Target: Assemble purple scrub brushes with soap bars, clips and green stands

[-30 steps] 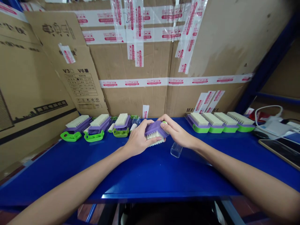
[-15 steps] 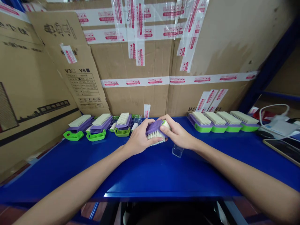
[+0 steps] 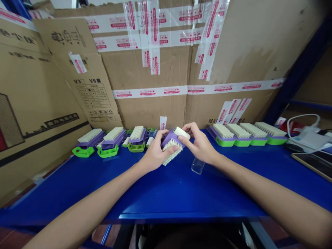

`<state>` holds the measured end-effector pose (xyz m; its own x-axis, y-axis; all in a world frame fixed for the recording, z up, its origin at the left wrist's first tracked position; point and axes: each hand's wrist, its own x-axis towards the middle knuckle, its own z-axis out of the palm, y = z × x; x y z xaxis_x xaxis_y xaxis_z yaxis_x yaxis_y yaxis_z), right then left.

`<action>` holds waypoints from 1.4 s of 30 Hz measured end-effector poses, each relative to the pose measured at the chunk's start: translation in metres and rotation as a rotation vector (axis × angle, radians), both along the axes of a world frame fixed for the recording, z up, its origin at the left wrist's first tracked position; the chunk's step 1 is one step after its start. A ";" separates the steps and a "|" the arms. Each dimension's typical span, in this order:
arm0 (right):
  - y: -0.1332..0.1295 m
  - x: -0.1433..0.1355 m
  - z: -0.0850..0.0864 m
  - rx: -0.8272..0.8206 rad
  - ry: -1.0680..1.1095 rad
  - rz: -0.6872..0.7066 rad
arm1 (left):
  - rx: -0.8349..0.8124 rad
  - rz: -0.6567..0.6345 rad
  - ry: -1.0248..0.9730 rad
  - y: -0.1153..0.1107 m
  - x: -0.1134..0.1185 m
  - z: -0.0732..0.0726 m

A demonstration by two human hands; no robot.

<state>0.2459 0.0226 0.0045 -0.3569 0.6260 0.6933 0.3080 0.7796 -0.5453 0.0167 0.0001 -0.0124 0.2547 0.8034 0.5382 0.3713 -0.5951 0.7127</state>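
My left hand [image 3: 155, 151] is wrapped round a purple scrub brush [image 3: 171, 147] with cream bristles, its thumb lying across the bristles. The brush is tilted, held a little above the blue table. A white cylinder [image 3: 181, 132] with some green by it lies along the brush's upper right end. My right hand [image 3: 199, 145] pinches this cylinder between thumb and fingers. Whether the cylinder is fixed to the brush I cannot tell. Below my right hand a clear plastic piece [image 3: 197, 166] rests on the table, partly covered by the hand.
Purple brushes with separate green parts [image 3: 108, 151] lie at the back left beside white cylinders. Several green-based brushes [image 3: 240, 135] stand in a row at the back right. A phone [image 3: 312, 164] and white cables lie far right. Cardboard walls [image 3: 153, 110] close off the table's back.
The brush has turned in my hands, so its bristles tilt more toward me and the white cylinder shows more fully. My right fingers have shifted along the cylinder.
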 end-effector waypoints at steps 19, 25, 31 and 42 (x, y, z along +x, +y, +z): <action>-0.011 0.000 0.009 0.368 -0.138 -0.024 | 0.193 -0.081 0.083 -0.005 0.000 -0.001; -0.012 0.000 0.011 0.477 -0.177 -0.058 | 0.343 -0.086 0.188 -0.011 0.000 0.003; -0.013 0.003 0.019 0.597 -0.295 -0.125 | 0.442 -0.008 0.161 -0.010 0.000 0.004; -0.016 -0.001 0.019 0.593 -0.309 -0.082 | 0.435 0.061 0.133 -0.013 0.002 0.018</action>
<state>0.2454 0.0070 0.0240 -0.5613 0.2045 0.8019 0.4521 0.8874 0.0901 0.0187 -0.0130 0.0054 0.3036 0.5255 0.7948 0.4866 -0.8027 0.3448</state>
